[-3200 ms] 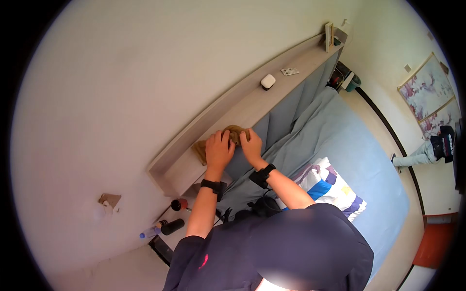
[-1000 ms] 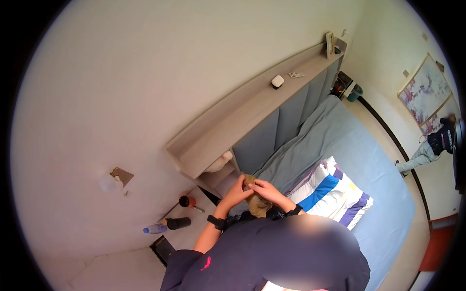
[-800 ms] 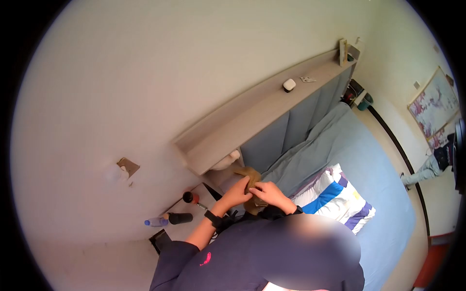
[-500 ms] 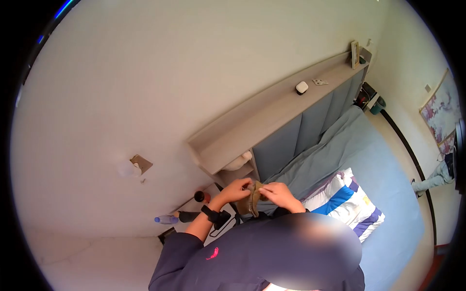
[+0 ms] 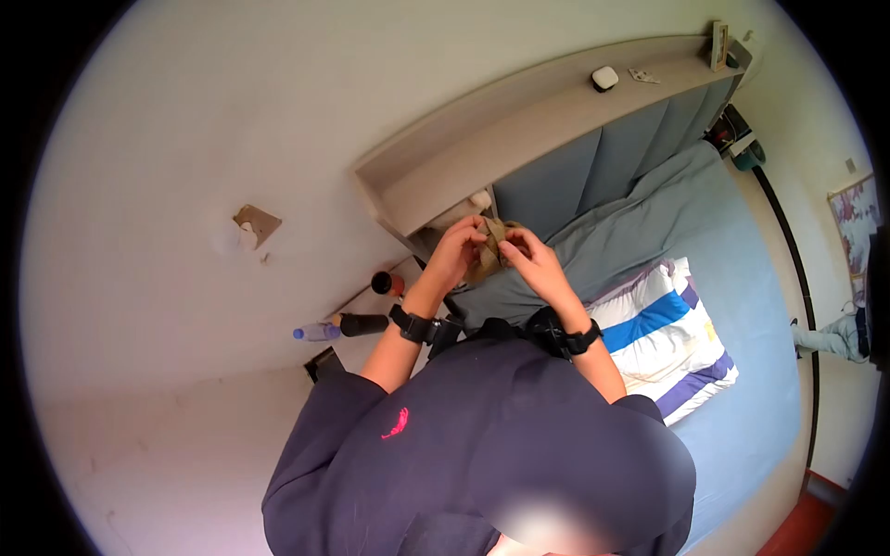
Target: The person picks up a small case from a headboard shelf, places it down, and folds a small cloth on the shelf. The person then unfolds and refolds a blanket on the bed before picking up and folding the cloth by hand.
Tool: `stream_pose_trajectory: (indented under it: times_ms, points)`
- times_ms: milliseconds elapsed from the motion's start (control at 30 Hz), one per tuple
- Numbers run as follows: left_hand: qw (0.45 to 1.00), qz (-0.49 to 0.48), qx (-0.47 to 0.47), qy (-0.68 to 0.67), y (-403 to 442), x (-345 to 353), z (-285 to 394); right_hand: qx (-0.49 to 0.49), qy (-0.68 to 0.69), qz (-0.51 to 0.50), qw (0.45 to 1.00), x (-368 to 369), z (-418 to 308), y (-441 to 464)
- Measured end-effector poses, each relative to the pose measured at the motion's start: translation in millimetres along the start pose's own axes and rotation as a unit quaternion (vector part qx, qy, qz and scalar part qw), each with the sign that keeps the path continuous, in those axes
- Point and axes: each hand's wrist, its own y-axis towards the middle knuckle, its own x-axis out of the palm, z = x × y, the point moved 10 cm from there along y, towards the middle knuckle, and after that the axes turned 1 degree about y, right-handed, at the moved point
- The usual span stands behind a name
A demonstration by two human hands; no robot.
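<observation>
Your hands now have the brown cloth up off the headboard shelf, where it lay under your fingers a few seconds ago; it is bunched between them in front of your chest, so both hands are working it in the air. Your left hand has its fingers curled, the tips closed on the near-left side of the folds. Your right hand pinches the other side, thumb and fingertips brought together with the cloth between them; how firmly either hand grips, you cannot tell from here. Compared with half a second ago, the cloth looks more gathered and rounded, and both hands sit farther out from your body. Just beyond it, at about twelve o'clock, a pale soft thing shows in the nook below the shelf. The white-topped case stands on the shelf at one o'clock from the cloth, and the striped pillow lies on the bed at four. Toward eight o'clock are the red-and-black cup, the dark cylinder and the clear bottle, all well apart from your fingers.
</observation>
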Motion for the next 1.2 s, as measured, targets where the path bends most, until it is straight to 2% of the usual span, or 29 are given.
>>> stream_pose_trajectory:
  times_ms: [67, 167, 233, 300, 333, 400, 467, 500, 533, 567, 633, 667, 733, 767, 867, 967, 1067, 1100, 1167, 1200]
  points:
    - [0.999, -0.042, -0.007, 0.016, 2, 12, -1, 0.006, -0.053, 0.038, 0.998, -2, -6, -1]
    - [0.998, -0.043, -0.01, 0.05, 0, 20, 2, -0.02, -0.067, 0.038, 0.997, -9, -10, -1]
    - [0.997, -0.043, -0.009, 0.062, 1, 18, -1, -0.023, -0.108, 0.041, 0.993, -12, -17, -4]
    - [0.996, -0.045, -0.01, 0.072, 3, 15, -5, -0.029, -0.209, 0.021, 0.977, -14, -25, -7]
    - [0.996, -0.014, -0.01, 0.09, 3, 5, -5, -0.028, -0.211, 0.023, 0.977, -19, -23, -8]
    - [0.994, 0.015, -0.012, 0.108, 4, -15, -2, -0.065, -0.197, 0.119, 0.971, -50, -28, -8]
    - [0.987, 0.089, 0.091, 0.102, 0, -50, 30, -0.08, -0.143, 0.22, 0.962, -104, -15, -10]
    - [0.982, 0.091, 0.139, 0.094, -9, -55, 49, -0.078, -0.118, 0.281, 0.949, -134, -10, -14]
    - [0.974, 0.093, 0.188, 0.085, -20, -58, 68, -0.052, -0.063, 0.311, 0.947, -166, 11, -16]
    - [0.974, 0.093, 0.189, 0.083, -26, -64, 74, -0.07, 0.047, 0.32, 0.944, -176, 4, -20]
    - [0.955, 0.128, 0.19, 0.19, -37, -70, 87, -0.08, 0.027, 0.275, 0.958, -179, -2, -19]
    - [0.955, 0.128, 0.191, 0.189, -39, -65, 84, -0.081, 0.027, 0.274, 0.958, -177, 0, -22]
    - [0.945, 0.116, 0.202, 0.231, -44, -40, 84, -0.08, -0.071, 0.25, 0.962, -167, -1, -23]
    - [0.944, 0.115, 0.205, 0.23, -48, -38, 85, -0.034, -0.087, 0.232, 0.968, -163, 7, -22]
    - [0.939, 0.142, 0.126, 0.287, -48, -57, 66, 0.017, -0.11, 0.227, 0.968, -162, 20, -30]
    - [0.934, 0.156, 0.162, 0.276, -51, -84, 56, 0.054, -0.058, 0.266, 0.961, -177, 41, -39]
    - [0.94, 0.187, 0.124, 0.257, -61, -93, 49, 0.097, -0.038, 0.276, 0.956, -184, 48, -40]
    - [0.941, 0.187, 0.123, 0.255, -63, -92, 47, 0.077, -0.018, 0.282, 0.956, -184, 42, -35]
    - [0.94, 0.2, 0.186, 0.205, -69, -90, 58, 0.055, 0.0, 0.285, 0.957, -185, 28, -19]
    - [0.94, 0.201, 0.187, 0.203, -69, -86, 61, 0.013, 0.017, 0.295, 0.955, -178, 3, -9]
